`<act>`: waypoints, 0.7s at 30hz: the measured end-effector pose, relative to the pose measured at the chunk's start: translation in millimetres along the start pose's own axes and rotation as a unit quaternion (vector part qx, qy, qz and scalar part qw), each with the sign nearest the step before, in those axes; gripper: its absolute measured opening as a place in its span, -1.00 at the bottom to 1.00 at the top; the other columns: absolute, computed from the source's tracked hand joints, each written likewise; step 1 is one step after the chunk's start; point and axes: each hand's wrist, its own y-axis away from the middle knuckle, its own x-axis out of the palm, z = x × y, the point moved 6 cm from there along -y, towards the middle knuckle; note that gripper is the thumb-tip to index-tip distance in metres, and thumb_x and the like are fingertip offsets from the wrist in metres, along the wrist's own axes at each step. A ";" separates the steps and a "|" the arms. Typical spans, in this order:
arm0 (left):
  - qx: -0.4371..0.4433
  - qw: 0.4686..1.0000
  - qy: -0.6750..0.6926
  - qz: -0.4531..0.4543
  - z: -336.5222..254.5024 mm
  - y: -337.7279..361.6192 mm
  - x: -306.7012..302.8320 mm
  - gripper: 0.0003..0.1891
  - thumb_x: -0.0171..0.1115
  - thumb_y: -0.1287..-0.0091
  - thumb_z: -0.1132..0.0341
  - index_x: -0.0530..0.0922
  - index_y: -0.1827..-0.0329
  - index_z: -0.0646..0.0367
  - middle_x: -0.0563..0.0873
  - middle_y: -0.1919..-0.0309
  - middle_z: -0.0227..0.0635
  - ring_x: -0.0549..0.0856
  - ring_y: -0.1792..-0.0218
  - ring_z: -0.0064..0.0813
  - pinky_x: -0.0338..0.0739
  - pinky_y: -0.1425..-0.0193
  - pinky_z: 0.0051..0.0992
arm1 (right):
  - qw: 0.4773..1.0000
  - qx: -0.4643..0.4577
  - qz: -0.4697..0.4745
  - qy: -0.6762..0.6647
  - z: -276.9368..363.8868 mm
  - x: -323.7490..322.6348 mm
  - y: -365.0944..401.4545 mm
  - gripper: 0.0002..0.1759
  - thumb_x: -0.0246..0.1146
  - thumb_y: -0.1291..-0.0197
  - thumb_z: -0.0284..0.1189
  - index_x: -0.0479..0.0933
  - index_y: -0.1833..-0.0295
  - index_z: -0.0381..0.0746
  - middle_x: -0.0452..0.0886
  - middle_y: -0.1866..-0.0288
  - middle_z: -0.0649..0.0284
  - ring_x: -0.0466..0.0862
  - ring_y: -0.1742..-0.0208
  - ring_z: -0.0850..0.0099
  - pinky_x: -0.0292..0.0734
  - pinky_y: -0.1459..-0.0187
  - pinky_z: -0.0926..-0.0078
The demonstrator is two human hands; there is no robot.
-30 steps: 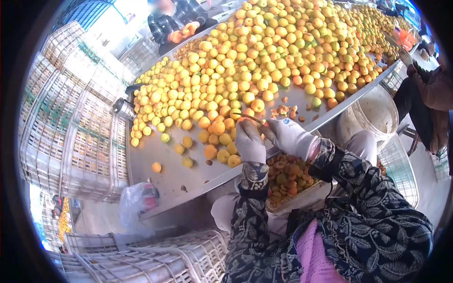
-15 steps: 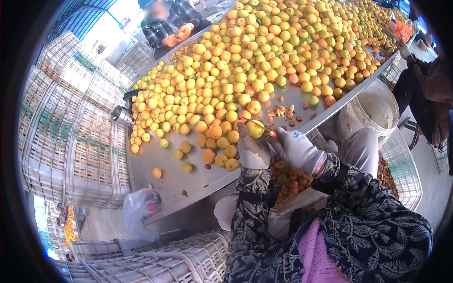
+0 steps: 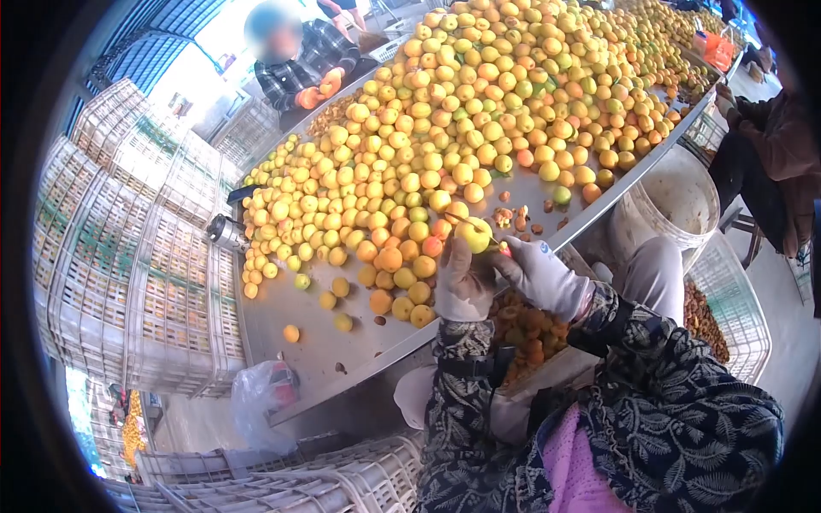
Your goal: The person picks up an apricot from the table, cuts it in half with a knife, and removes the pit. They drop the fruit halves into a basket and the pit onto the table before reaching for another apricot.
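Observation:
A yellow apricot (image 3: 473,233) is held in the fingers of my gloved left hand (image 3: 464,286), just above the near edge of the metal table. My right hand (image 3: 547,280), in a white glove, is closed on a thin tool with a red part (image 3: 505,249). The tool's slim shaft runs against the apricot; its tip and exact kind I cannot make out. Beside my left hand lie loose orange apricots (image 3: 403,278), and the large heap of apricots (image 3: 479,111) spreads beyond. Below my hands, a container holds apricot pieces (image 3: 534,333).
Stacked plastic crates (image 3: 145,265) stand on the left, with another crate (image 3: 368,474) in front. A white bucket (image 3: 680,192) sits at the right. A clear plastic bag (image 3: 256,402) hangs by the metal table (image 3: 316,359). Other people work across the table and at right.
The view has shifted slightly. Both hands stay close together at the apricot, with the tool still against it; the fruit appears slightly turned.

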 end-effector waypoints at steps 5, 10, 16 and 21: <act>-0.027 0.978 -0.182 0.095 -49.5 2.2 25.5 -0.40 0.60 0.02 0.35 0.52 -0.07 0.38 0.71 0.14 -0.20 0.72 0.12 -0.34 0.62 -0.04 -0.39 | 0.991 -0.023 0.101 0.087 1.5 -4.3 8.0 -0.69 0.08 -0.40 -0.24 0.46 0.04 -0.31 0.58 0.35 -0.06 0.62 0.22 -0.03 0.46 0.21 0.21; -0.033 0.946 -0.302 0.115 -41.1 3.5 20.1 -0.43 0.56 -0.05 0.31 0.52 -0.09 0.35 0.69 0.09 -0.23 0.69 0.08 -0.39 0.59 -0.04 -0.43 | 0.993 -0.038 0.096 -0.057 -8.1 3.0 15.0 -0.63 0.06 -0.44 -0.21 0.47 -0.02 -0.33 0.62 0.31 0.05 0.60 0.26 0.24 0.47 0.12 0.30; 0.022 0.996 -0.078 0.025 -10.2 10.3 32.7 -0.48 0.40 -0.22 0.19 0.47 -0.13 0.32 0.63 0.05 -0.28 0.59 0.02 -0.45 0.47 -0.12 -0.44 | 0.996 -0.033 0.046 -0.073 -5.6 -5.4 14.3 -0.62 0.04 -0.46 -0.21 0.50 0.00 -0.36 0.62 0.31 0.12 0.57 0.23 0.41 0.47 0.09 0.36; -0.052 0.966 -0.246 0.067 -39.3 8.6 37.2 -0.53 0.51 0.00 0.45 0.57 0.00 0.35 0.72 0.21 -0.29 0.70 0.17 -0.47 0.59 0.01 -0.50 | 0.992 -0.043 0.122 0.004 -9.0 -15.7 13.4 -0.58 0.05 -0.46 -0.16 0.50 0.01 -0.35 0.62 0.32 0.14 0.55 0.25 0.41 0.47 0.13 0.38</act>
